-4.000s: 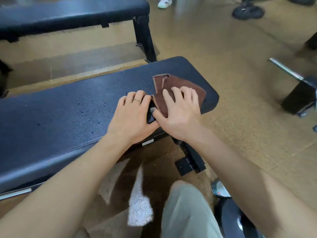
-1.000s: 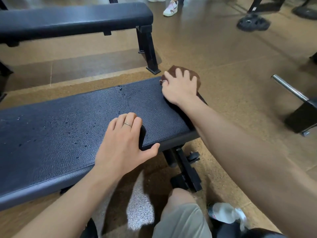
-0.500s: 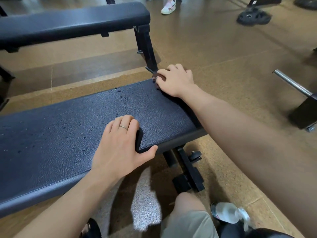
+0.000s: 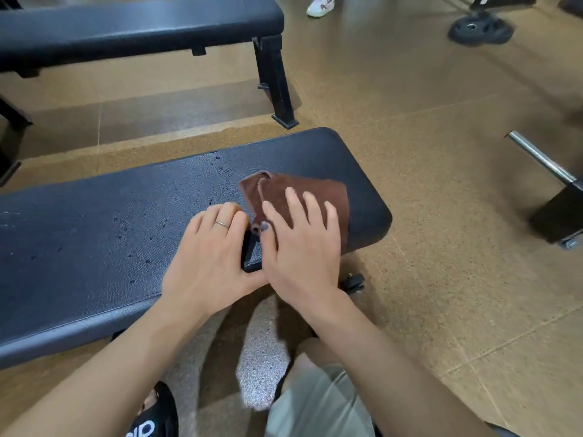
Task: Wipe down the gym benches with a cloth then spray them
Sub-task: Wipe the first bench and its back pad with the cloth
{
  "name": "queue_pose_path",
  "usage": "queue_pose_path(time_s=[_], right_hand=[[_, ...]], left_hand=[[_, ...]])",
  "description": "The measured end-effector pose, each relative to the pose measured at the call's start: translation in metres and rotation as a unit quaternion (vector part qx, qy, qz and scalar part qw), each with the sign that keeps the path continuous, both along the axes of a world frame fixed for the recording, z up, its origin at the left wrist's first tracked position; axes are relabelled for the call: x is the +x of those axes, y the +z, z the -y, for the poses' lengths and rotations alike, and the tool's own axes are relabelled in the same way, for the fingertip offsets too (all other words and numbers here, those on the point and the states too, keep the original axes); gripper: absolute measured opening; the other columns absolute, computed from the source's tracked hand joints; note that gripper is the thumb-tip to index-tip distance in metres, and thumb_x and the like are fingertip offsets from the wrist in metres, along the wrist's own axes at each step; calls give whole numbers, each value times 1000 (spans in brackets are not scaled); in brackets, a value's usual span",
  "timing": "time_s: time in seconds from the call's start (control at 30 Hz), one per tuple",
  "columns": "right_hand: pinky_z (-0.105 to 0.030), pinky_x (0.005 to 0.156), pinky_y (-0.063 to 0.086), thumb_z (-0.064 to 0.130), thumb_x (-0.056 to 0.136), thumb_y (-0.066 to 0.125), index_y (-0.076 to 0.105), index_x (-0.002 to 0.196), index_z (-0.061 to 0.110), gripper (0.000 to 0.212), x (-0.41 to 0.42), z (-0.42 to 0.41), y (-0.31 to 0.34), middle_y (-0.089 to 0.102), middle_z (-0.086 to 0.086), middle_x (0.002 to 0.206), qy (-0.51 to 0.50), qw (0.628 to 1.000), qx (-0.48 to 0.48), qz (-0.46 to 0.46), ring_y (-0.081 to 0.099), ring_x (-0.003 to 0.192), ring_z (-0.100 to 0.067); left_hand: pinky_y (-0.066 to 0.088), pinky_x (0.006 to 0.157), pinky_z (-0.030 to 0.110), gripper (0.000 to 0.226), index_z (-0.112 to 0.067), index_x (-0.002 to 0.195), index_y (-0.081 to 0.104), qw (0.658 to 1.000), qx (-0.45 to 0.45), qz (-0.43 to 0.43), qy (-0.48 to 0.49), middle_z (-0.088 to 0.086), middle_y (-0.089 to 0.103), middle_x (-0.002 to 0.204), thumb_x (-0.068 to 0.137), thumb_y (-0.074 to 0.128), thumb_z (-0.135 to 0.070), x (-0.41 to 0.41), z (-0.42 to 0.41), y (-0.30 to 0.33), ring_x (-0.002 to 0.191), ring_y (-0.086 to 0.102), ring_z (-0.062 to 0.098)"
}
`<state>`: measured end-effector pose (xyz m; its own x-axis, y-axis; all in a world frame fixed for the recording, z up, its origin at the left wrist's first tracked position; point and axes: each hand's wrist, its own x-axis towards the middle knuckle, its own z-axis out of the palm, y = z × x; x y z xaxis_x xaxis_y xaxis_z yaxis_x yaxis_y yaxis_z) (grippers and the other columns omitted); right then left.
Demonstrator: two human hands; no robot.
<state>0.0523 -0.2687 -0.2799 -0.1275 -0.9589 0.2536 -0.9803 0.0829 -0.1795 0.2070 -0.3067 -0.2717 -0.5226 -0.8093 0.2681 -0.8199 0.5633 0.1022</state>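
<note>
A black padded gym bench (image 4: 94, 234) runs across the view, its surface dotted with droplets. A brown cloth (image 4: 284, 187) lies flat on its right end. My right hand (image 4: 299, 244) presses on the cloth with spread, straight fingers. My left hand (image 4: 208, 257) rests flat on the bench pad just left of the cloth, thumb over the near edge, a ring on one finger.
A second black bench (image 4: 135, 23) stands behind, its leg (image 4: 277, 83) on the cork floor. A weight plate (image 4: 481, 29) lies at far right, a metal bar (image 4: 542, 159) at right. Someone's shoe (image 4: 320, 3) is at the top. My knee and sandal are below.
My right hand has dragged the cloth from the bench's far edge back toward me, close to my left hand. The left hand stays resting on the pad.
</note>
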Motion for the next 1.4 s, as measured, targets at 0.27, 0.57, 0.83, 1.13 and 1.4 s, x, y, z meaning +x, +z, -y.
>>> queue_pose_path(time_s=[0.27,0.57,0.83,1.13,1.4], right_hand=[[-55,113,36,33,101,48,72,130,26,38,-67,18,-14,64,-7,143,44,992,-112,-20,55,132,-34],[-61,121,22,36,102,40,68,136,27,45,-36,11,-12,58,-7,150,-111,990,-80,-17,48,141,-34],[-58,121,24,40,103,38,63,141,28,47,92,-9,-5,55,-4,152,19,998,-65,-9,44,144,-31],[-62,124,14,46,99,23,61,143,33,59,45,10,2,50,-3,157,-218,976,-2,10,38,149,-30],[-55,125,17,40,104,33,58,145,33,48,152,-19,1,50,3,157,-36,999,1,11,37,149,-26]], left_hand=[[42,91,43,60,-14,96,52,1000,26,-14,2,2,50,101,79,59,-71,5,3,1,96,49,27],[42,95,49,44,-10,109,59,999,28,-15,41,10,55,120,99,41,-49,99,5,15,111,50,35],[44,89,48,29,-13,104,57,989,49,-33,133,8,55,111,97,42,-37,114,6,6,103,48,33],[42,94,46,31,-13,107,55,992,37,-20,116,9,54,111,96,36,-35,117,7,3,105,49,32],[42,100,47,35,-12,114,56,994,47,-20,99,12,55,117,93,32,-27,124,6,3,114,51,33]])
